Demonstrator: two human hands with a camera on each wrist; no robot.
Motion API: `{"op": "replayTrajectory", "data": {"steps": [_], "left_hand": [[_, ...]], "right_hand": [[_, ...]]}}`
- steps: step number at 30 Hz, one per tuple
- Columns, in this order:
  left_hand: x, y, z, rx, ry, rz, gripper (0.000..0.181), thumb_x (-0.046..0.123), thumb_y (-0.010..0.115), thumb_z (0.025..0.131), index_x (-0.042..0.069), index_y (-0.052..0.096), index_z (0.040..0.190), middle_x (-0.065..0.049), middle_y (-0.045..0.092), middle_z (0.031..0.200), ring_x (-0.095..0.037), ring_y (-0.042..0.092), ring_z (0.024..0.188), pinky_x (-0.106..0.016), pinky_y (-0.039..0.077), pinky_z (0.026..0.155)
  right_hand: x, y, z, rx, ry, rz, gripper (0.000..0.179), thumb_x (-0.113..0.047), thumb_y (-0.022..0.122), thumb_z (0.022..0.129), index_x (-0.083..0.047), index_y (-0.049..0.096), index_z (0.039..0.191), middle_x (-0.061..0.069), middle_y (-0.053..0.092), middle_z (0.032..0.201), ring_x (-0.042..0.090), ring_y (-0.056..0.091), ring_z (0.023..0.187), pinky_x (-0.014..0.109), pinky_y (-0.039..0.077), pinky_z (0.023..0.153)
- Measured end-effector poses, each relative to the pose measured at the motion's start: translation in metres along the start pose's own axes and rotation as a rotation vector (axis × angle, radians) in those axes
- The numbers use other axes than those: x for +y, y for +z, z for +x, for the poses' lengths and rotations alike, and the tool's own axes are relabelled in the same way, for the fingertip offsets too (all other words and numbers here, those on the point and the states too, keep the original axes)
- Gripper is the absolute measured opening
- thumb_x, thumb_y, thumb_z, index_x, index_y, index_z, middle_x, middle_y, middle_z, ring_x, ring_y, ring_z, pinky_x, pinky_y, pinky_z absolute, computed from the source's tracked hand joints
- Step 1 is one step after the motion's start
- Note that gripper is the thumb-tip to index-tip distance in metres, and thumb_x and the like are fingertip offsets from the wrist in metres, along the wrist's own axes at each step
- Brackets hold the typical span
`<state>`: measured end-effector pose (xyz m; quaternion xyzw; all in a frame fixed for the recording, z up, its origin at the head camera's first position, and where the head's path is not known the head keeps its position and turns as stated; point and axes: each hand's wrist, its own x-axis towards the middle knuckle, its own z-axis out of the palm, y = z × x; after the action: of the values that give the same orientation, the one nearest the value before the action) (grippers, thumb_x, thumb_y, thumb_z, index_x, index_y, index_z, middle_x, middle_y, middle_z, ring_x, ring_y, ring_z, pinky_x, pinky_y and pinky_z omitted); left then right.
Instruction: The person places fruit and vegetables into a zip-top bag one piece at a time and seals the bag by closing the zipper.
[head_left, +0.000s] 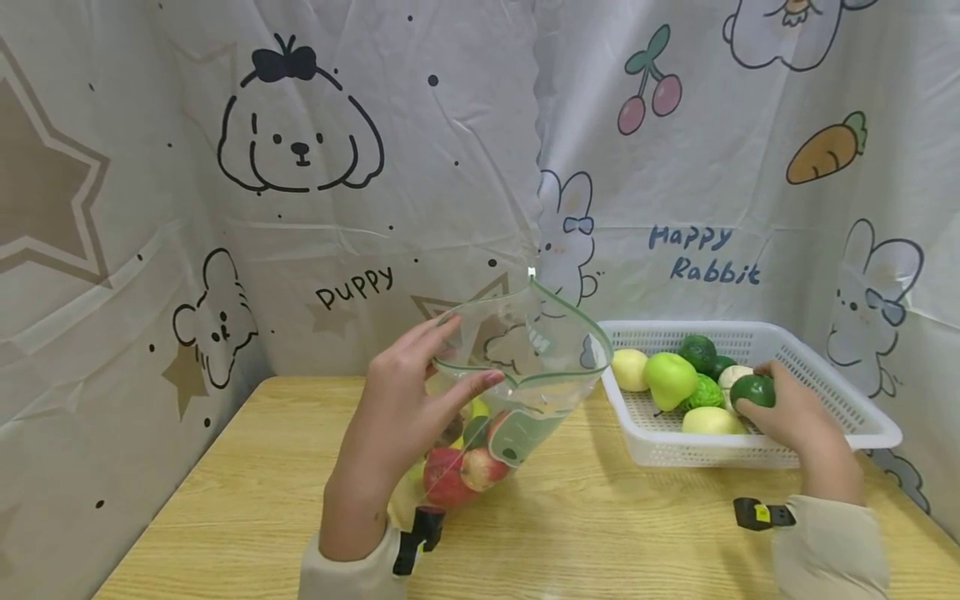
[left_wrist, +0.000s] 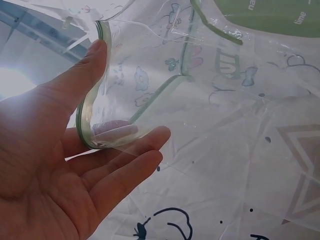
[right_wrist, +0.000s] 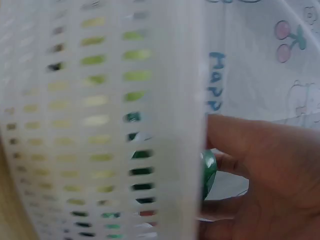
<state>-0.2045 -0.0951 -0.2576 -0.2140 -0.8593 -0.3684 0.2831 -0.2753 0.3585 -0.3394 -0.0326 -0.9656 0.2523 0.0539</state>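
My left hand (head_left: pixel 397 408) holds a clear zip bag (head_left: pixel 528 429) by its green-edged rim, between thumb and fingers. The bag's mouth gapes upward. Low in the bag are a red apple (head_left: pixel 447 479), a red-and-yellow apple (head_left: pixel 482 468) and other fruit, partly behind my hand. In the left wrist view, plastic of the bag (left_wrist: pixel 145 100) stretches away from my thumb. Over at the white basket (head_left: pixel 712 452), my right hand (head_left: pixel 806 417) grips a smooth dark green fruit (head_left: pixel 752 389) just inside the near right side. The basket wall hides most of this fruit in the right wrist view.
Also in the basket are a light green pear-shaped fruit (head_left: pixel 670 379), pale yellow fruits (head_left: pixel 712 421), a bumpy green one (head_left: pixel 705 393) and another dark green one (head_left: pixel 697 352). The wooden table (head_left: pixel 600 533) ends at a printed curtain (head_left: pixel 450 167) behind and at both sides.
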Motion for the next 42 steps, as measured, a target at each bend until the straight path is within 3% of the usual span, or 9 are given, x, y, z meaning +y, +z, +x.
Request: {"op": "replayTrajectory", "data": {"steps": [5,10,14,19,22,27,31,37,42], "left_hand": [[0.000,-0.001,0.000,-0.002,-0.002,0.002,0.071,0.035,0.084,0.085,0.002,0.058,0.142,-0.011,0.058,0.144,-0.025,0.059,0.127,-0.036,0.061,0.090],[-0.001,-0.001,0.000,-0.003,-0.004,0.000,0.071,0.035,0.083,0.085,0.003,0.058,0.142,-0.011,0.058,0.144,-0.025,0.059,0.128,-0.036,0.061,0.090],[-0.001,-0.001,-0.001,-0.005,0.000,0.001,0.071,0.036,0.083,0.085,0.003,0.058,0.142,-0.012,0.058,0.144,-0.026,0.059,0.128,-0.037,0.061,0.090],[-0.001,-0.001,-0.001,-0.007,0.007,-0.001,0.071,0.036,0.083,0.084,0.001,0.058,0.141,-0.013,0.059,0.143,-0.027,0.059,0.128,-0.037,0.060,0.091],[-0.001,0.000,0.000,-0.010,0.007,-0.003,0.071,0.036,0.083,0.084,0.001,0.058,0.141,-0.013,0.058,0.144,-0.026,0.058,0.129,-0.036,0.060,0.091],[-0.001,-0.001,-0.001,-0.007,0.009,-0.006,0.071,0.035,0.083,0.085,0.001,0.058,0.141,-0.013,0.059,0.143,-0.026,0.059,0.127,-0.036,0.061,0.090],[-0.001,-0.002,-0.002,-0.004,0.008,-0.007,0.071,0.036,0.083,0.085,0.001,0.058,0.141,-0.012,0.059,0.143,-0.025,0.060,0.126,-0.035,0.061,0.089],[-0.002,-0.002,-0.001,-0.002,0.020,-0.007,0.071,0.036,0.083,0.084,0.001,0.059,0.141,-0.013,0.059,0.143,-0.026,0.060,0.125,-0.034,0.060,0.091],[-0.001,-0.001,-0.001,0.006,0.032,0.001,0.071,0.037,0.084,0.084,0.001,0.059,0.140,-0.012,0.060,0.141,-0.025,0.062,0.123,-0.035,0.060,0.091]], "right_hand": [[-0.022,-0.011,-0.007,0.073,-0.108,0.059,0.066,-0.030,0.059,0.102,0.006,0.026,0.147,0.044,0.042,0.131,0.061,0.050,0.111,0.070,0.052,0.083],[-0.053,-0.021,-0.024,0.154,-0.216,0.119,0.065,-0.032,0.059,0.103,-0.003,0.026,0.152,0.042,0.042,0.135,0.050,0.062,0.097,0.041,0.058,0.062],[-0.081,-0.029,-0.044,0.246,-0.300,0.156,0.065,-0.029,0.063,0.102,-0.010,0.029,0.154,0.037,0.042,0.145,0.048,0.063,0.100,0.023,0.054,0.061],[-0.124,-0.028,-0.071,0.427,-0.443,0.248,0.069,-0.015,0.072,0.094,-0.016,0.038,0.153,0.026,0.052,0.140,0.010,0.062,0.097,0.003,0.045,0.070],[-0.149,-0.021,-0.082,0.525,-0.582,0.336,0.072,-0.001,0.076,0.085,-0.012,0.045,0.149,0.021,0.057,0.135,-0.007,0.056,0.095,0.001,0.046,0.077],[-0.176,-0.006,-0.091,0.592,-0.769,0.389,0.076,0.008,0.078,0.074,-0.005,0.052,0.144,0.017,0.063,0.128,-0.005,0.059,0.092,0.005,0.051,0.077],[-0.188,0.007,-0.094,0.589,-0.778,0.382,0.075,0.005,0.078,0.073,-0.008,0.053,0.143,0.013,0.065,0.122,0.002,0.059,0.090,0.007,0.049,0.075],[-0.198,0.019,-0.092,0.541,-0.813,0.381,0.074,0.004,0.075,0.076,-0.010,0.052,0.146,0.011,0.053,0.141,0.016,0.054,0.107,0.013,0.049,0.078],[-0.202,0.025,-0.089,0.499,-0.828,0.364,0.073,0.000,0.076,0.080,-0.012,0.051,0.147,0.009,0.052,0.143,0.019,0.054,0.113,0.018,0.050,0.082]]}}
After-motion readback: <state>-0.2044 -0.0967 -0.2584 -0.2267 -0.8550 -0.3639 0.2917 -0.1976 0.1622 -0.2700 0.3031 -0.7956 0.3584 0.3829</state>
